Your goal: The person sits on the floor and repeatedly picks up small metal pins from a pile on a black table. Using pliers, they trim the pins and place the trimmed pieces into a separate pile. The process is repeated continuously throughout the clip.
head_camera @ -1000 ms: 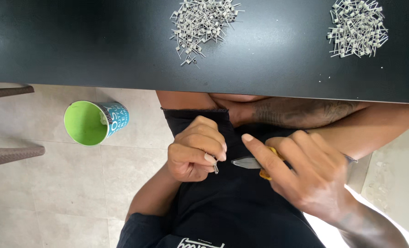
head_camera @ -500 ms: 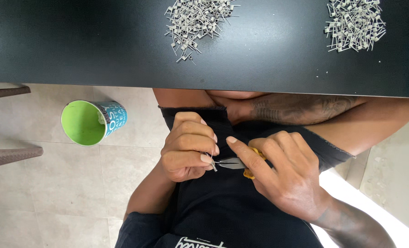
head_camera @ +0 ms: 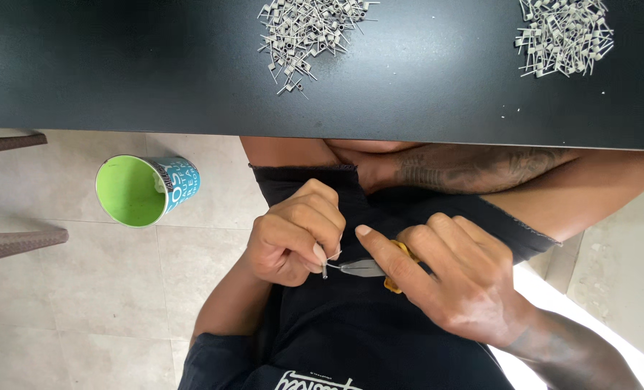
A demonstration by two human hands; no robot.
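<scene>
Black table (head_camera: 156,72) unchanged | left hand (head_camera: 293,235) still pinches pin (head_camera: 325,271) | right hand (head_camera: 452,282) keeps gripping cutters (head_camera: 369,269)

Black table (head_camera: 156,65), two heaps of small metal pieces (head_camera: 309,32) (head_camera: 564,36) — tiled floor (head_camera: 83,289), green cup (head_camera: 145,189)

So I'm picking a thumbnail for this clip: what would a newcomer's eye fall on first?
Probably the two hands in the middle, over the lap: the left hand pinches a tiny metal piece while the right hand puts yellow-handled cutters to it. Next, the green-lined cup on the floor at left, then two piles of small metal parts on the black table.
</scene>
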